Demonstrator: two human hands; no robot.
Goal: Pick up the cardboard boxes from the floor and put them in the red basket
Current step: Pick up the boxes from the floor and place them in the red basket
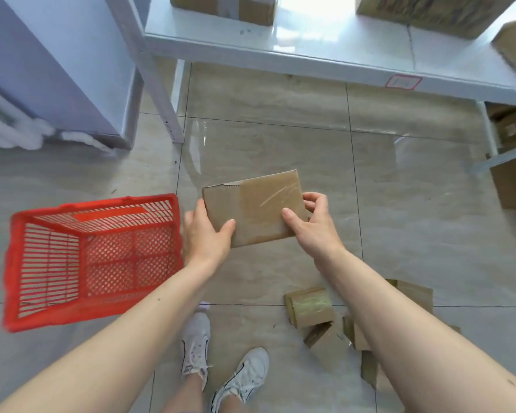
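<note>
I hold a flat, taped cardboard box [255,208] above the floor with both hands. My left hand [204,236] grips its left edge and my right hand [312,225] grips its right edge. The red basket [21,263] stands on the floor just left of my left hand, and nothing lies inside it. Several small cardboard boxes [310,307] lie on the floor at the lower right, partly hidden by my right forearm.
A white shelf [310,52] with cardboard boxes on it runs across the top, and its leg [173,114] stands behind the basket. More boxes [514,186] sit under the shelf at the right. A pale cabinet [57,70] stands at the upper left. My white shoes [218,362] are below.
</note>
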